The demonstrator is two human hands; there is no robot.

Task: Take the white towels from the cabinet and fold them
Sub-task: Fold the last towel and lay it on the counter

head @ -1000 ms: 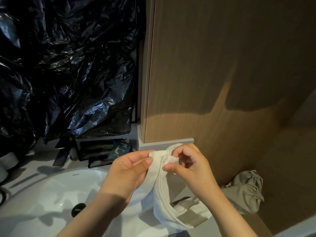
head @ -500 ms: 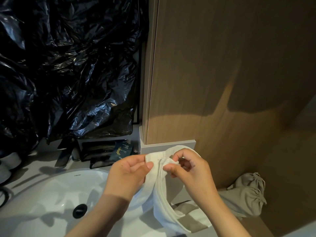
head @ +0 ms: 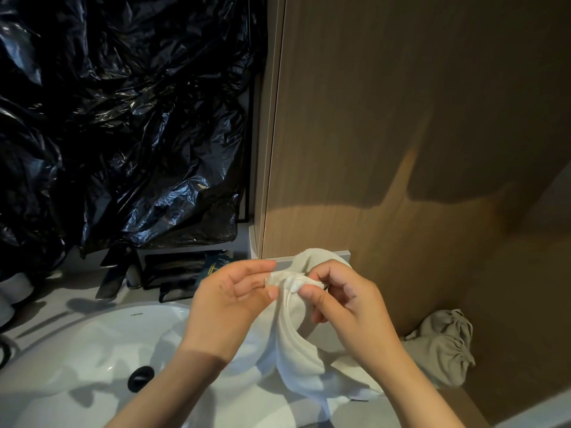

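A small white towel (head: 298, 350) hangs in front of me above the counter, bunched at its top edge. My left hand (head: 228, 304) pinches that edge between thumb and fingers on the left. My right hand (head: 346, 307) pinches the same edge right beside it, fingers curled. The towel's lower part droops in a fold toward the counter beside the sink (head: 92, 359). A wooden cabinet panel (head: 401, 134) rises directly behind my hands.
The white sink has a black drain (head: 140, 378) at lower left. Black plastic sheeting (head: 123, 118) covers the wall on the left, with dark packets (head: 173, 273) below it. A beige drawstring bag (head: 441, 344) lies on the counter at right.
Both hands have shifted their pinch along the towel's top edge and drawn closer together, bunching it more. The towel still hangs between them.
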